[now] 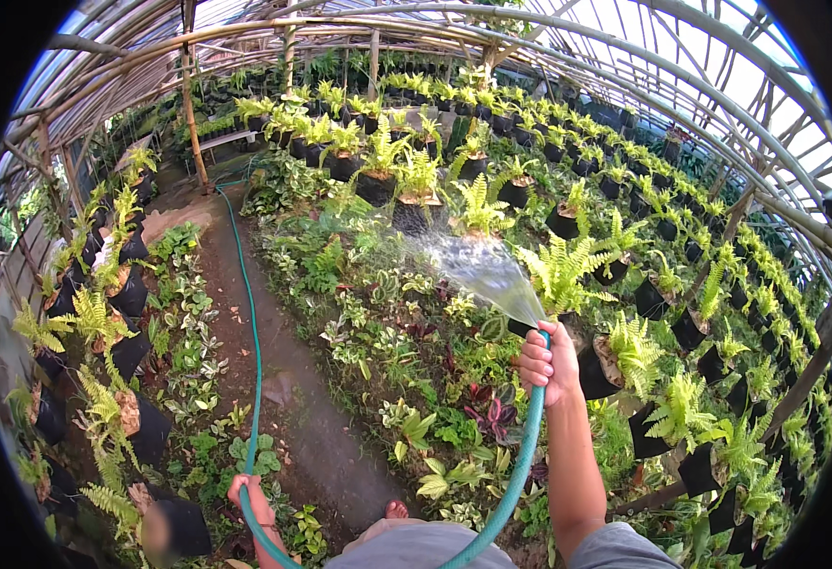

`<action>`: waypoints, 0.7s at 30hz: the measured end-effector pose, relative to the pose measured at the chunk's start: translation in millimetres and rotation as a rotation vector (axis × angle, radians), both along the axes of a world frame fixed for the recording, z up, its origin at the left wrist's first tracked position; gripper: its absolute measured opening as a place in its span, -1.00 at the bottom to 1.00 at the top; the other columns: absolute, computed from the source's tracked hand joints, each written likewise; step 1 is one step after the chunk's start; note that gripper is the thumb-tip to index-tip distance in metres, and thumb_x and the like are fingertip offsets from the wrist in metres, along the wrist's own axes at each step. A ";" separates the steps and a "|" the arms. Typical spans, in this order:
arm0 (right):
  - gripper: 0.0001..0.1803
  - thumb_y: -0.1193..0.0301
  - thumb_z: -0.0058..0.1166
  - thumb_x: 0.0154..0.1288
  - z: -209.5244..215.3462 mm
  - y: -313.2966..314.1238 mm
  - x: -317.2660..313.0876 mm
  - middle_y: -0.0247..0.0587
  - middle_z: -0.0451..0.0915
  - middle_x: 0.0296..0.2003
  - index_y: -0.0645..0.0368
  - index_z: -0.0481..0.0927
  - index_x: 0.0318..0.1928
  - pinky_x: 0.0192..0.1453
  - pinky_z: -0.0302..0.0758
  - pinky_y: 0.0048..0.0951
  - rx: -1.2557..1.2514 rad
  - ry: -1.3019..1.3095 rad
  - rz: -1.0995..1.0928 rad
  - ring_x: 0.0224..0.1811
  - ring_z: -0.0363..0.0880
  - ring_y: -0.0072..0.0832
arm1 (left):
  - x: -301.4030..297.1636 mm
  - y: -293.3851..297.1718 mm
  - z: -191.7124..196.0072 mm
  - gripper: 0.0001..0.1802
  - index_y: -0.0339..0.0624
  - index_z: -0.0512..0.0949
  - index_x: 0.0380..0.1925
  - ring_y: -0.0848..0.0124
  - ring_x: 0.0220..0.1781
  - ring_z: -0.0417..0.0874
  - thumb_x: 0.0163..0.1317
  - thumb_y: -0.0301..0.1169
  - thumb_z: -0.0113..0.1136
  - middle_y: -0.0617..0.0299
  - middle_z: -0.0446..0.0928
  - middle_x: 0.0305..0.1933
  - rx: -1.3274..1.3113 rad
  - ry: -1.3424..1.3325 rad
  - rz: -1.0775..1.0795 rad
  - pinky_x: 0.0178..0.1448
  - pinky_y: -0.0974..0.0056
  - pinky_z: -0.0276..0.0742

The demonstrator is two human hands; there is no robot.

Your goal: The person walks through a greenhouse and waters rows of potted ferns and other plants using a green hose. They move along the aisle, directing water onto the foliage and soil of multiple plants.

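My right hand (548,364) is wrapped round the end of a green garden hose (522,460), its thumb up at the mouth. From there water (488,275) fans out up and leftward over potted ferns (481,207). Lower left, my left hand (250,495) grips another stretch of the same hose, which loops between both hands past my lap. Beyond the left hand the hose runs away along a dirt path (326,446) toward the far end. A leafy fern in a black bag (560,268) stands just beyond my right hand.
Rows of ferns in black bags fill the right slope (681,408) and line the left edge (103,332). Low variegated plants (378,322) border the path. A bamboo post (194,119) rises at the path's far end, under a pole-framed roof (387,19). My bare foot (396,510) is below.
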State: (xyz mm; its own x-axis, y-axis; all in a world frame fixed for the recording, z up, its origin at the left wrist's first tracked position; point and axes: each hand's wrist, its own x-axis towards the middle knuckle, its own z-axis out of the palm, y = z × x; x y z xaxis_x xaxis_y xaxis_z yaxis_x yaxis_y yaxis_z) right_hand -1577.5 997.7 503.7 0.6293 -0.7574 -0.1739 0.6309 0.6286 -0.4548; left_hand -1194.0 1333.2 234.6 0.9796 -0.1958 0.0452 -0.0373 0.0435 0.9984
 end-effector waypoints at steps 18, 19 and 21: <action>-0.62 0.21 -0.20 0.33 -1.2 127.8 -150.9 -0.52 0.17 -0.83 0.03 0.26 -0.63 -0.92 0.10 -0.62 -0.002 0.002 -0.135 -0.91 0.09 -0.70 | -120.4 78.9 6.7 -0.66 -0.10 0.15 -0.68 0.59 -0.50 0.20 -0.09 -0.69 0.10 0.39 0.24 -0.53 -0.065 0.001 -0.023 -0.39 0.40 0.15; -0.62 0.21 -0.19 0.34 0.1 136.3 -160.1 -0.52 0.17 -0.83 0.03 0.26 -0.63 -0.92 0.10 -0.62 0.011 -0.015 -0.126 -0.91 0.09 -0.69 | -127.8 88.1 7.3 -0.66 -0.10 0.15 -0.69 0.59 -0.51 0.20 -0.11 -0.71 0.10 0.38 0.24 -0.55 -0.051 0.050 -0.030 -0.40 0.41 0.15; -0.62 0.21 -0.19 0.34 3.2 151.1 -175.9 -0.51 0.17 -0.83 0.04 0.26 -0.63 -0.92 0.10 -0.62 0.023 -0.033 -0.106 -0.90 0.09 -0.69 | -146.4 98.5 8.0 -0.67 -0.11 0.16 -0.69 0.60 -0.53 0.17 -0.11 -0.71 0.09 0.39 0.20 -0.58 -0.124 -0.023 -0.002 -0.43 0.40 0.12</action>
